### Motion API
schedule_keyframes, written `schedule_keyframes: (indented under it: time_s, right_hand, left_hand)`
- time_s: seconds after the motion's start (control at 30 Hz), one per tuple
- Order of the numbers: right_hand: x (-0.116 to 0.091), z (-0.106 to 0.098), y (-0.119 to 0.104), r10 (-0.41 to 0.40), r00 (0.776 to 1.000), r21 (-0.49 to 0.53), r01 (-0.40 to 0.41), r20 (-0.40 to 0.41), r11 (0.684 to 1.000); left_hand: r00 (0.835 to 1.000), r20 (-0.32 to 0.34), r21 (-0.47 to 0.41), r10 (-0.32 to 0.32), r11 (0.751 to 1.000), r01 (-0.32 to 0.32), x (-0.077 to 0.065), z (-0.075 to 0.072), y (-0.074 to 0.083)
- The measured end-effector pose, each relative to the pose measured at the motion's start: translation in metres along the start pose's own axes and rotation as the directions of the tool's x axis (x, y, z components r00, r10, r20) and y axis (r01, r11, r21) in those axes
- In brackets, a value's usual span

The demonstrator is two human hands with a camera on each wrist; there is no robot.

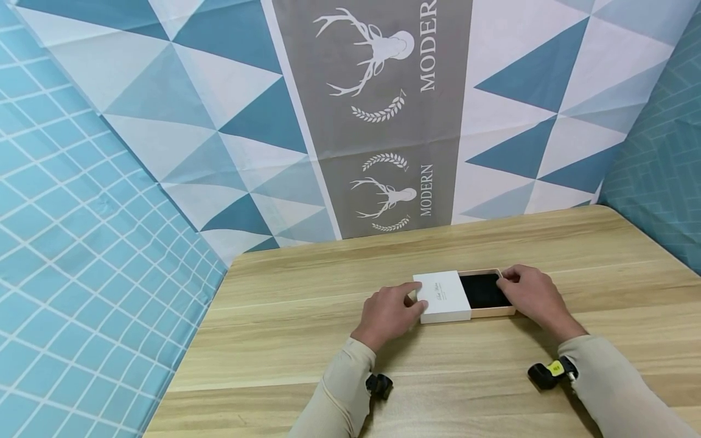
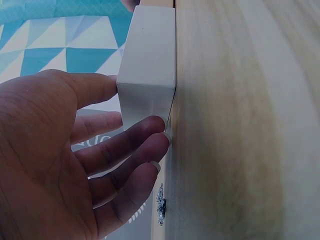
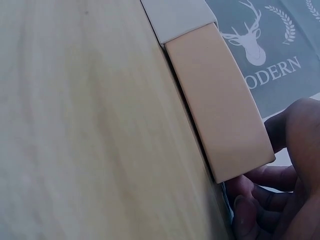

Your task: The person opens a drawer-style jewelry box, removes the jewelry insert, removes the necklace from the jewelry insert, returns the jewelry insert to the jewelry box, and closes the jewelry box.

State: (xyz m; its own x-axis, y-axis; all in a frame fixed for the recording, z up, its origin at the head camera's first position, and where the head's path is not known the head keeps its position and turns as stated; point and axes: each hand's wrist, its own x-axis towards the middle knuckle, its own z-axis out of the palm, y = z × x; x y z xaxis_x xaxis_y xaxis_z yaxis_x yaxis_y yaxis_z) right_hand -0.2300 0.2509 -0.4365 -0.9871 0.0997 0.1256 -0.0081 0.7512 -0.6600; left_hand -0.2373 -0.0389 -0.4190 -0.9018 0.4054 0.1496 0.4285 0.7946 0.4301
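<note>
A white box sleeve with small printed lettering lies flat on the table, partly covering a peach-coloured drawer. Black material fills the part of the drawer that shows. My left hand holds the sleeve at its left end. In the left wrist view its thumb touches the top corner and the curved fingers lie at the end face. At the opposite end my right hand grips the drawer's end. The right wrist view has its fingers bent around the outer end.
The wood-grain table extends around the box on all sides. Behind it hangs a patterned cloth with deer heads and triangles. Blue tiled cloth borders the left side, and another blue cloth the right.
</note>
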Motion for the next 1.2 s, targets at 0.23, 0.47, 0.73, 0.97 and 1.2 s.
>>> schedule_keyframes:
  time_s: [0.23,0.47,0.73,0.97,1.2]
  right_hand:
    - [-0.0004,0.0006,0.0005,-0.006,1.000,0.003,0.006,0.000,1.000]
    - [-0.0009,0.0013,-0.0009,-0.008,1.000,0.009,0.008,0.003,1.000]
    - [0.0003,0.0018,-0.0008,-0.019,1.000,0.010,0.019,-0.002,1.000]
    - [-0.0005,0.0023,-0.0005,-0.017,1.000,0.014,0.017,0.001,1.000]
    - [-0.0005,0.0024,-0.0022,-0.037,0.999,0.012,0.037,-0.004,0.999]
  left_hand:
    - [1.000,0.007,-0.008,0.001,1.000,0.000,0.0001,-0.0004,0.0017]
    - [1.000,0.006,-0.017,-0.001,1.000,0.001,-0.0001,0.0002,0.0015]
    - [1.000,0.014,-0.032,-0.005,0.999,0.005,-0.0005,-0.0004,0.0005]
    - [1.000,0.015,-0.030,0.002,1.000,-0.002,0.0003,-0.0001,0.0000]
    - [1.000,0.010,-0.029,0.000,1.000,0.001,0.0001,0.0009,-0.0012]
